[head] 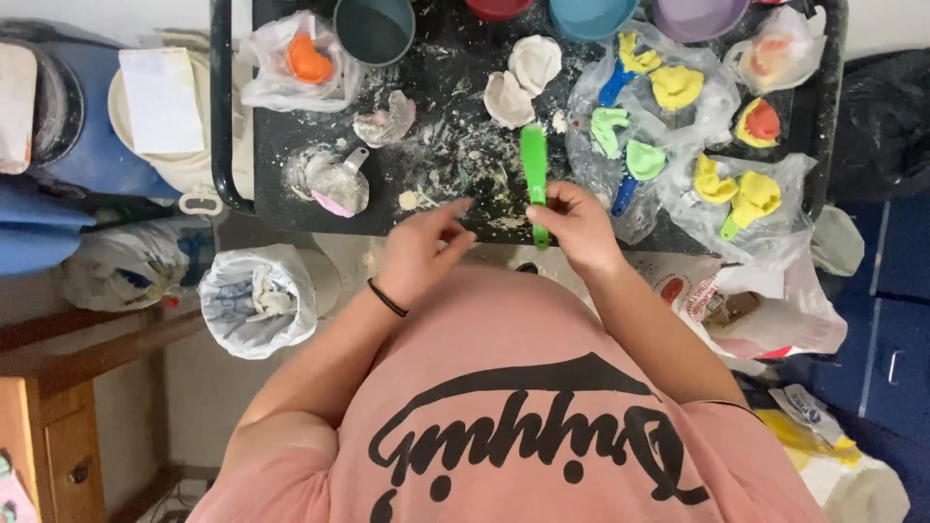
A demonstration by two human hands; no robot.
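The right hand was closed around the lower end of a flat bright-green plastic spatula, whose blade pointed away over the powder-dusted black tray. The left hand hovered just beside it, half open, fingers loosely curled and holding nothing. A white plaster cast lay beyond the blade.

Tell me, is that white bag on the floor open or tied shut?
Open: the white bag has its rim rolled back, showing pale pieces inside.
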